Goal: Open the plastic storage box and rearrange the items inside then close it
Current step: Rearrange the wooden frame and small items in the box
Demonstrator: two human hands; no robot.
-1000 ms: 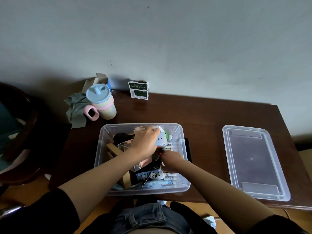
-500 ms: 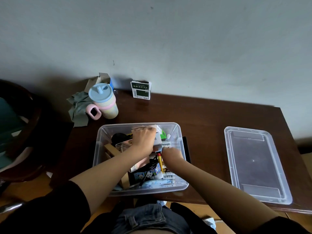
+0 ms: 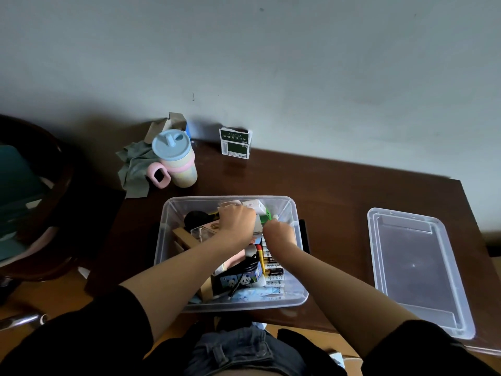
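Clear plastic storage box [image 3: 294, 298] sits open at the near edge of the dark wooden table [image 3: 339, 191], right in front of the person. Its clear plastic lid [image 3: 417, 267] lies flat on the table well apart to the right, so opening is done and the rearranging is under way; closing is not yet done.

Box is crowded w/ small stuff: white carton [image 3: 253, 205] and a green item [image 3: 265, 216] at the far end, battery packs [image 3: 272, 268] along the right side, panda-print box [image 3: 238, 280] near the front, black cable over it.

To do this step well, I'd say: lift one item at a time, keep the tall cartons upright, and leave nothing above the rim or the lid won't seat.

Left hand [image 3: 237, 222] reaches in from the near left, knuckles up, fingers curled down over things at the far end beside the white carton. What it grips, can't tell. Right hand [image 3: 279, 233] is just beside it, bent at the wrist, fingers tucked down among the items; whether it holds anything, can't tell either.
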